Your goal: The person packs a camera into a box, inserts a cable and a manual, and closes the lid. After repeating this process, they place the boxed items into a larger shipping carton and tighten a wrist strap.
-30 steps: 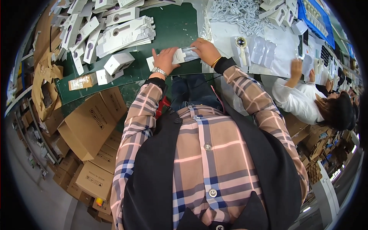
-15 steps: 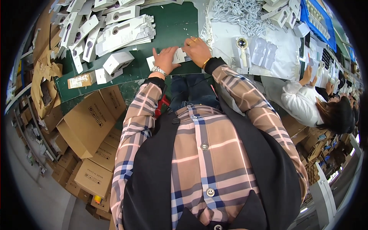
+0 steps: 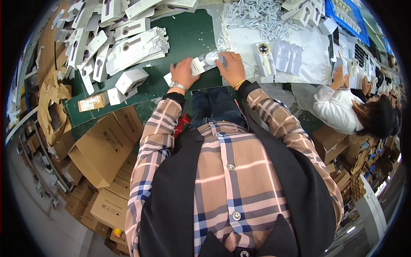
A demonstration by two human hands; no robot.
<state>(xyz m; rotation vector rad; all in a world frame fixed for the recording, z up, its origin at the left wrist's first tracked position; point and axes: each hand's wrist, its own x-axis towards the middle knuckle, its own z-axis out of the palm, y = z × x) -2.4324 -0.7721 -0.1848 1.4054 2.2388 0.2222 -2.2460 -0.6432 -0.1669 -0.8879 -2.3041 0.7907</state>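
A slim white cardboard box (image 3: 197, 67) lies near the table's front edge, with my left hand (image 3: 183, 74) closed over it. Beyond the box's right end shows a clear plastic tray (image 3: 211, 58) with a round white piece in it. My right hand (image 3: 232, 67) grips the tray's right end between thumb and fingers. Tray and box lie in one line and meet end to end; whether the tray's left end is inside the box, I cannot tell. Right of my right hand, another tray (image 3: 264, 60) holds a cream-handled device with a round, gold-rimmed head.
Flattened white boxes (image 3: 139, 47) are stacked at the left, before a heap of boxes (image 3: 102, 32). White cables (image 3: 257, 19) lie at the back, near empty plastic trays (image 3: 289, 56). A blue crate (image 3: 349, 19) stands far right, where a person in white (image 3: 338, 109) works. Cartons (image 3: 102, 143) stand lower left.
My right hand has shifted right and lowered, its fingers now around the tray's end. The tray's round white piece, hidden before, now shows between my hands. The whole view has shifted slightly.
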